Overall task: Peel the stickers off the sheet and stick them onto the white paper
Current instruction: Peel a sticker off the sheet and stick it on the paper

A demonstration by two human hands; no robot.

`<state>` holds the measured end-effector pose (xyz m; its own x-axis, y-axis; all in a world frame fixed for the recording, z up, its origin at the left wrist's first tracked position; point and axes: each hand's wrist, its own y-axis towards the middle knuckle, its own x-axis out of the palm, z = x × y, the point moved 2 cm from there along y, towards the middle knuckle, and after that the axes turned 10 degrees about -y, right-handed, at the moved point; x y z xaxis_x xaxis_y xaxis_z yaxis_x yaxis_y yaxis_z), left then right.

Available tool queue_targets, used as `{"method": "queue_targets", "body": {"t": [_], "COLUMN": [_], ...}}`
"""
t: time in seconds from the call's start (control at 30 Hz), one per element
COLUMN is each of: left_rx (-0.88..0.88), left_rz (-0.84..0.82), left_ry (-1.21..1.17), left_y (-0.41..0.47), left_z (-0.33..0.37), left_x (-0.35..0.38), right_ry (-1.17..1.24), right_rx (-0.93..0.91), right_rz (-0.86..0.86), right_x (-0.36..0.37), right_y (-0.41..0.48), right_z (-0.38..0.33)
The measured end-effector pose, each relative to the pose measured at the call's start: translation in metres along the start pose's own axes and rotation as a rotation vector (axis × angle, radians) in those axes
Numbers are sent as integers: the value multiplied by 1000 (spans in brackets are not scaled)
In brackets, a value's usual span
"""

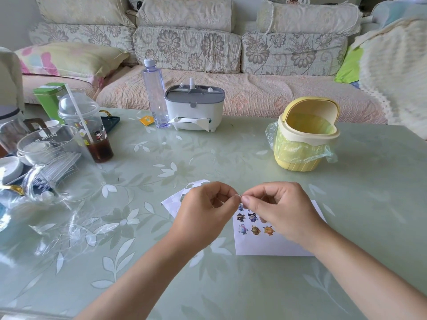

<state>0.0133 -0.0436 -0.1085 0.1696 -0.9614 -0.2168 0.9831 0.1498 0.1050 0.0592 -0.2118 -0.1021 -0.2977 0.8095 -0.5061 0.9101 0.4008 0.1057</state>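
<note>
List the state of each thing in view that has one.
left hand: pinches a small pale piece at the fingertips.
right hand: pinches the same piece.
sticker sheet: lies partly under the left hand, cut-outs empty.
white paper: flat, several stickers on it.
bin lid: tipped open.
water bottle: upright, capped.
drink cup: dome lid on, straw in.

Just one bit readable here: "Drink mo", the rest lost, on the clear glass jug [57, 153] at the left. Lettering on the plastic cup [85, 125] is too small to read.
</note>
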Motion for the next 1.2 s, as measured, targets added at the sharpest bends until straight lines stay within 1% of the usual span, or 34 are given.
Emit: {"method": "queue_targets", "body": {"t": [0.27, 0.43, 0.5, 0.63, 0.7, 0.87, 1.03, 1.2], "left_rx": [5, -84, -109, -151, -161, -174, -166, -167], "left_rz": [-30, -10, 13, 34, 31, 36, 33, 10], "left_ry": [-26, -137, -144, -178, -176, -142, -119, -77], "left_y": [-2, -4, -3, -1, -2, -2, -3, -4], "left_z": [2, 4, 4, 3, 3, 2, 1, 1], "left_x": [0, 4, 5, 3, 3, 4, 6, 8], "right_ry": [48, -58, -71, 83, 87, -20, -181, -397], "right_rx": [59, 39, 68, 168, 182, 171, 84, -29], "right_rz": [-30, -14, -17, -84, -83, -31, 34, 36], "right_x": [-2, 0, 2, 1, 1, 0, 4, 2], "right_y": [2, 2, 2, 1, 1, -1, -3, -6], "right_z": [3, 1, 0, -2, -2, -3, -4, -8]}}
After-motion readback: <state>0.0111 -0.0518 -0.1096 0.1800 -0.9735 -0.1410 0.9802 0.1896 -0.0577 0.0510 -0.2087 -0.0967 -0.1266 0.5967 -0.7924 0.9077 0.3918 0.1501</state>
